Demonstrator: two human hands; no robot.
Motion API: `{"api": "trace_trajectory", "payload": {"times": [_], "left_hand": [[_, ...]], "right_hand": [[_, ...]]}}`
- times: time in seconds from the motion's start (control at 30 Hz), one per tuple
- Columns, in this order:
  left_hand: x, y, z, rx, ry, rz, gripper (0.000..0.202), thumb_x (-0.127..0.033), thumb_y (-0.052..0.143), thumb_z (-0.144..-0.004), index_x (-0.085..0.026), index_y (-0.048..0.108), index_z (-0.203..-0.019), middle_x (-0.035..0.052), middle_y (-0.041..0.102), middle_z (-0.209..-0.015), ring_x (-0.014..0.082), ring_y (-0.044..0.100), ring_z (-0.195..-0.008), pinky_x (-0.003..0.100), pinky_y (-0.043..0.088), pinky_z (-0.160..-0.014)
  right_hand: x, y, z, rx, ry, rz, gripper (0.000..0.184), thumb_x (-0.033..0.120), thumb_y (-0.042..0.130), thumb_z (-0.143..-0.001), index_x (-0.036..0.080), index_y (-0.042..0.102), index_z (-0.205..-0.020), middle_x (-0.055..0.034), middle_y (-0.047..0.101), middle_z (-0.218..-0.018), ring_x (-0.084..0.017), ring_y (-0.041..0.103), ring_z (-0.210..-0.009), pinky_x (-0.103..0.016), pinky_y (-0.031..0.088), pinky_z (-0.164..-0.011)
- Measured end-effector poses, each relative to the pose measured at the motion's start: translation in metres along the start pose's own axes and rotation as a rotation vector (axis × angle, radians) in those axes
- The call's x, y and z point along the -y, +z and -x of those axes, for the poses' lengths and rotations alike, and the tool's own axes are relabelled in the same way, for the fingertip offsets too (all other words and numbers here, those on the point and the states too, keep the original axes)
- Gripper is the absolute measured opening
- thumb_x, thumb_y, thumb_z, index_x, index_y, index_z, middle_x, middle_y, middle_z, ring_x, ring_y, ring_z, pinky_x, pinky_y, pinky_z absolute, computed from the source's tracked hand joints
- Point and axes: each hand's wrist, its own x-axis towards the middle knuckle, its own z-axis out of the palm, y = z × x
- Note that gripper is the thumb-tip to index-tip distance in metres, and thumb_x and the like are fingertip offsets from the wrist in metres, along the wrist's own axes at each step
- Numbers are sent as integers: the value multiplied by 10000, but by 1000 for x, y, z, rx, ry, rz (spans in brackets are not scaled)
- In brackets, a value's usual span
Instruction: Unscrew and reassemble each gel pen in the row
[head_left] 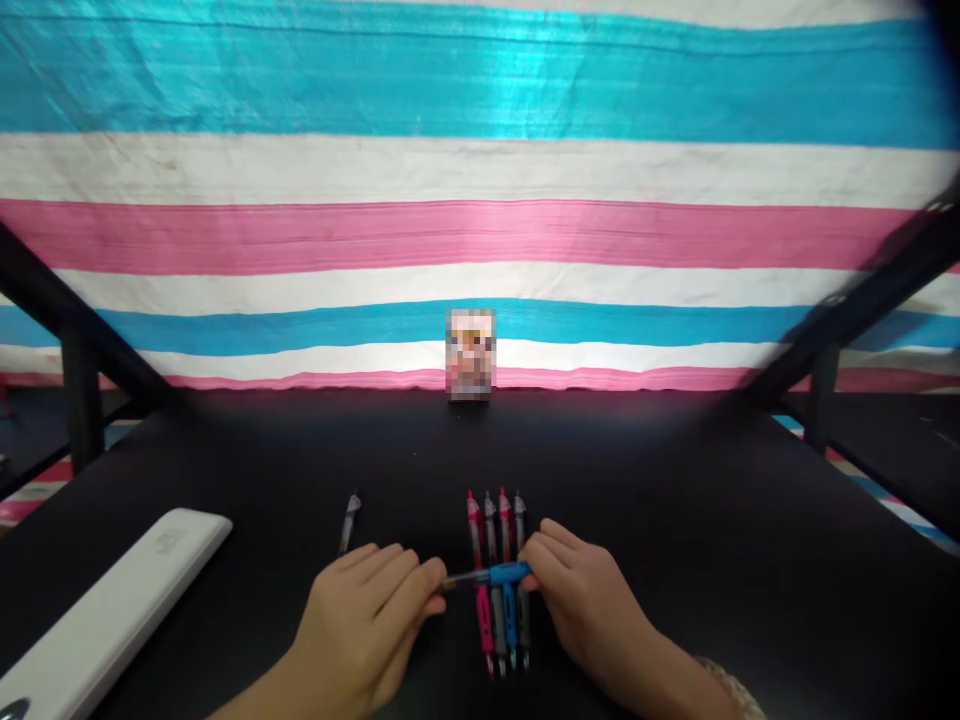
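My left hand (pixel 375 610) is closed, pinching the brownish end of a pen's clear section. My right hand (pixel 581 590) is closed around the other end, at the blue grip of that same pen (pixel 508 573). Both hands hold it nearly level, across a row of several pens. In the row are pens with pink (pixel 484 620), grey (pixel 499 628) and blue grips (pixel 511 612), lying side by side and partly hidden by the held pen. Beyond my left hand lies a clear pen piece with a dark tip (pixel 349 522), its near end hidden by the hand.
A long white device (pixel 127 610) lies on the black table (pixel 637 480) at the left. A small blurred card or box (pixel 471 355) stands at the back edge. Black frame bars (pixel 832 300) flank the table, with striped sheeting (pixel 480 235) behind.
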Motion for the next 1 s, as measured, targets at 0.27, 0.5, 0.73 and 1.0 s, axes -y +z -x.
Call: {"api": "trace_trajectory", "payload": {"times": [0.27, 0.5, 0.73, 1.0], "left_hand": [[-3, 6, 1, 308, -398, 328, 353, -265, 334, -1049, -229, 577, -796, -29, 641, -641, 156, 644, -559, 250, 451, -544], [8, -3, 1, 28, -264, 290, 258, -255, 567, -994, -241, 586, -1251, 39, 751, -986, 175, 732, -846, 241, 558, -737], [9, -1, 7, -37, -342, 328, 180, -228, 596, -976, -253, 676, -1136, 7, 783, -910, 159, 746, -808, 226, 568, -778], [5, 1, 3, -35, -557, 518, 163, -221, 560, -984, -223, 714, -1039, -51, 686, -639, 83, 615, -478, 139, 488, -488]], "right_hand": [[1, 1, -1, -65, -70, 171, 328, 129, 365, -1032, 212, 476, -735, -31, 542, -664, -208, 454, -658, -334, 288, -554], [1, -16, 1, 70, 177, -253, 278, 220, 356, -1050, 218, 454, -790, -20, 537, -745, -187, 504, -703, -301, 376, -609], [2, -14, 4, 61, 261, -452, 344, 322, 321, -1077, 214, 470, -786, -7, 505, -752, -169, 480, -680, -291, 380, -619], [4, -17, 0, 95, 423, -699, 328, 433, 455, -1043, 192, 581, -859, 18, 502, -732, -138, 433, -642, -263, 359, -590]]}}
